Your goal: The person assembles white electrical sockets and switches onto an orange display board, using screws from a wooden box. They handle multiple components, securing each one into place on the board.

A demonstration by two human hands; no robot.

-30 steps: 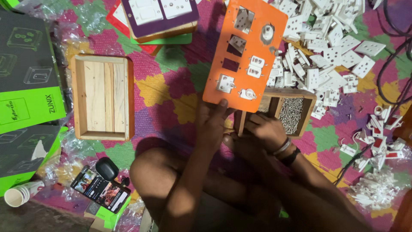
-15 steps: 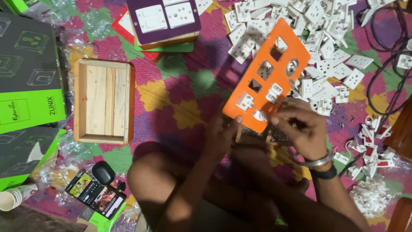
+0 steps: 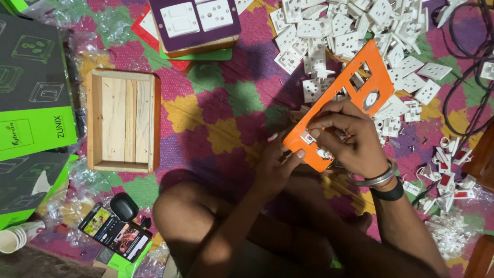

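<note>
An orange switch plate (image 3: 360, 85) with several cut-outs lies tilted over my lap, its lower end in both hands. My left hand (image 3: 275, 167) grips the plate's lower left corner with the thumb on its face. My right hand (image 3: 347, 136) covers the lower part of the plate, fingers curled on a small white switch piece (image 3: 324, 153) fitted there. A metal bangle and a dark band circle the right wrist. My bare knees fill the bottom of the view.
A heap of white socket and switch parts (image 3: 355, 31) lies beyond the plate. An open wooden box (image 3: 123, 121) sits at left, a purple-faced switch board (image 3: 193, 23) at the top. Green and grey cartons (image 3: 31, 103), a phone (image 3: 116, 231), black cables (image 3: 473, 77) lie around.
The orange plate has swung lower and more to the right, from upright to slanted. My right hand has moved onto its lower face, covering the fitted white pieces.
</note>
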